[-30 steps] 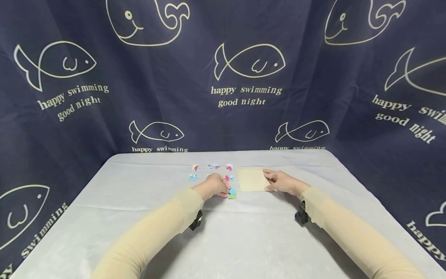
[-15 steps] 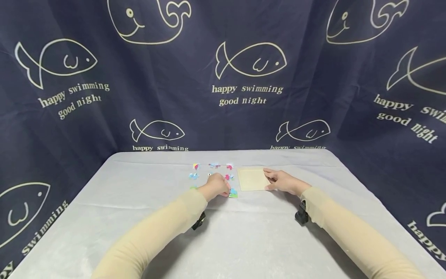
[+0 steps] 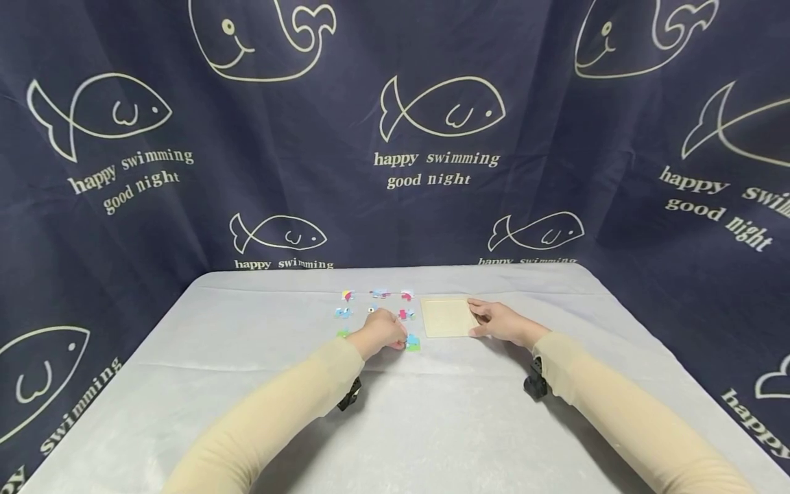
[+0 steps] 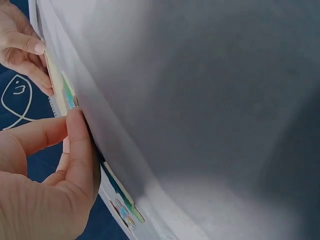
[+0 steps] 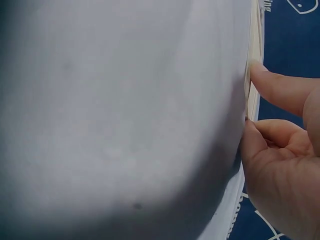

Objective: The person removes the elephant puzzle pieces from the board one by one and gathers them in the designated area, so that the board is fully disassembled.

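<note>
My left hand [image 3: 384,331] pinches the left edge of a blue-and-green jigsaw puzzle piece [image 3: 413,342] at the near right of a loose group. In the left wrist view, thumb and index finger meet at that piece [image 4: 68,92], low over the cloth. To the right lies a square, pale wooden puzzle tray [image 3: 447,318], flat, its rim slightly raised. My right hand [image 3: 503,322] holds the tray's right edge, with thumb at the near corner and fingers farther back. The right wrist view shows thumb and fingertip at the tray's edge [image 5: 256,40].
More puzzle pieces lie apart in rows: a yellow-and-pink one [image 3: 348,296], a blue one [image 3: 343,313], a pink one [image 3: 406,314] and others. My left hand partly covers the group. A grey-white cloth [image 3: 432,425] covers the table; a dark blue curtain [image 3: 345,171] hangs behind.
My left hand has shifted slightly right with the blue-and-green puzzle piece, and a green piece by its cuff has come into sight. The right hand and the tray stay nearly still.
</note>
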Tool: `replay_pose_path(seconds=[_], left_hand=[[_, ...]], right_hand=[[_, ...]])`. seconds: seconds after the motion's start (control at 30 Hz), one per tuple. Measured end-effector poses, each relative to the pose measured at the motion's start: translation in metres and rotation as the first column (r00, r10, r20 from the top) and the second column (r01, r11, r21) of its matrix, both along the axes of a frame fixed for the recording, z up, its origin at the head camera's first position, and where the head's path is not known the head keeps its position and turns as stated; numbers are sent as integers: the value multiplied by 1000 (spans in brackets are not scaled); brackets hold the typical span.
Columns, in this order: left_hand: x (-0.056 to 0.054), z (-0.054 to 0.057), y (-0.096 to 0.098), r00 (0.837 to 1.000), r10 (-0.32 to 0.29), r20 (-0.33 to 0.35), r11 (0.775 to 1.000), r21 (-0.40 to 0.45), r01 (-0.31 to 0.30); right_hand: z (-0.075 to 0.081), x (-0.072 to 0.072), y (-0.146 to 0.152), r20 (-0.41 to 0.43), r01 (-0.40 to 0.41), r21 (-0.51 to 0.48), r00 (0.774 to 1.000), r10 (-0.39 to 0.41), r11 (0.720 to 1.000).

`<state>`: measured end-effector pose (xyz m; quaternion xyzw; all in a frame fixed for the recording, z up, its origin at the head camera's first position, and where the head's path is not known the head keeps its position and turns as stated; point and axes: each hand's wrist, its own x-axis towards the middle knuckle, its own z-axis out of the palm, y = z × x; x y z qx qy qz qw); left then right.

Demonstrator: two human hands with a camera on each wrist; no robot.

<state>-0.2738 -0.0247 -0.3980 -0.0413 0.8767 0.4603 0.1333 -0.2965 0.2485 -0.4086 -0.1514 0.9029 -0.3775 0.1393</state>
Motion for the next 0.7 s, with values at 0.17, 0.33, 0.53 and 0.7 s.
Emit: replay_pose_path(seconds=[0.17,0.33,0.53,0.7], left_hand=[[2,1,-2,1000,-12,1,1000,24,12],[4,3,-3,1000,-27,3,999,44,27],[8,-3,-6,997,-75,29,994,85,72],[12,0,-20,988,-150,30,986,74,147]], right_hand=[[-1,1,-2,-16,14,28,1000,-13,1000],[0,4,-1,-17,22,22,1000,-21,1000],[-1,7,1,40,42,-26,998,-41,999],[5,7,3,35,58,21,998,-59,998]])
